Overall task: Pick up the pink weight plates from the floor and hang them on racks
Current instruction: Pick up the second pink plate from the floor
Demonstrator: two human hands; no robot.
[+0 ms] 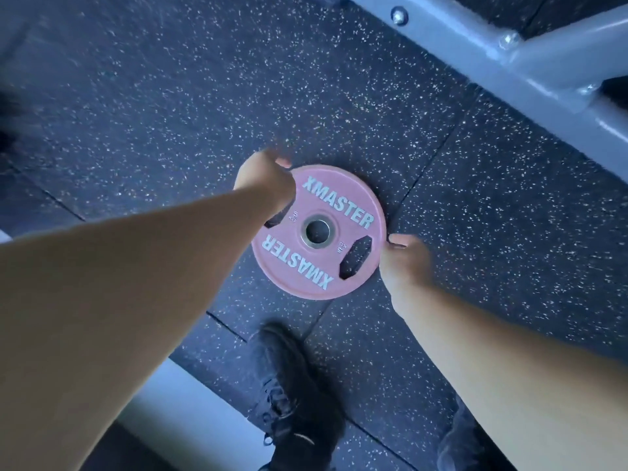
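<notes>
A pink weight plate point(317, 232) marked XMASTER lies flat over the speckled rubber floor, with a metal-ringed centre hole and two grip slots. My left hand point(263, 180) curls around its upper left rim, covering part of the left slot. My right hand point(404, 261) clasps the lower right rim, fingers tucked under the edge. Whether the plate rests on the floor or is slightly raised cannot be told.
A grey steel frame point(530, 68) with bolts runs diagonally across the upper right. My black shoes point(294, 399) stand just below the plate, the other shoe point(458, 443) at the lower right. A pale strip point(176, 399) lies at the lower left.
</notes>
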